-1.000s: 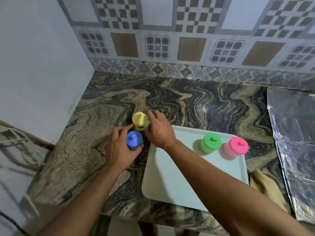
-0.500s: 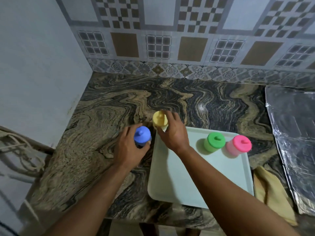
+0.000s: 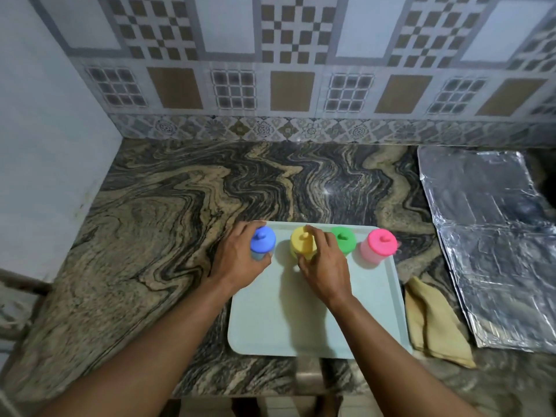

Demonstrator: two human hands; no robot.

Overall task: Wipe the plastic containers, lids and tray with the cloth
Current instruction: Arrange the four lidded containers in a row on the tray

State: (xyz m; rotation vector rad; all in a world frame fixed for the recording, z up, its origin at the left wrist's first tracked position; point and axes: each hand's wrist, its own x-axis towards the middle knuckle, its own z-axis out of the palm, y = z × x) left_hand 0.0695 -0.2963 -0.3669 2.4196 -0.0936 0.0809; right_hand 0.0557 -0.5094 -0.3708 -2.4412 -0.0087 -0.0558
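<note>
On the pale tray [image 3: 316,326], the left hand [image 3: 237,263] grips the blue-lidded container [image 3: 262,243] at 10 o'clock; the right hand [image 3: 323,266] grips the yellow container [image 3: 302,243]. The green container [image 3: 344,239] and pink container [image 3: 379,245] crowd its 3 o'clock side. The cloth [image 3: 433,323] lies on the counter [image 3: 135,251] beside foil [image 3: 496,251].

You have four lidded containers: blue [image 3: 262,242], yellow [image 3: 301,242], green [image 3: 344,239], pink [image 3: 379,245]; one tray [image 3: 301,326], one cloth [image 3: 436,323], two foil sheets [image 3: 481,188].

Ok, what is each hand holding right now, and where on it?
The left hand grips the blue-lidded container round its side. The right hand grips the yellow-lidded container, fingers over lid and side.
</note>
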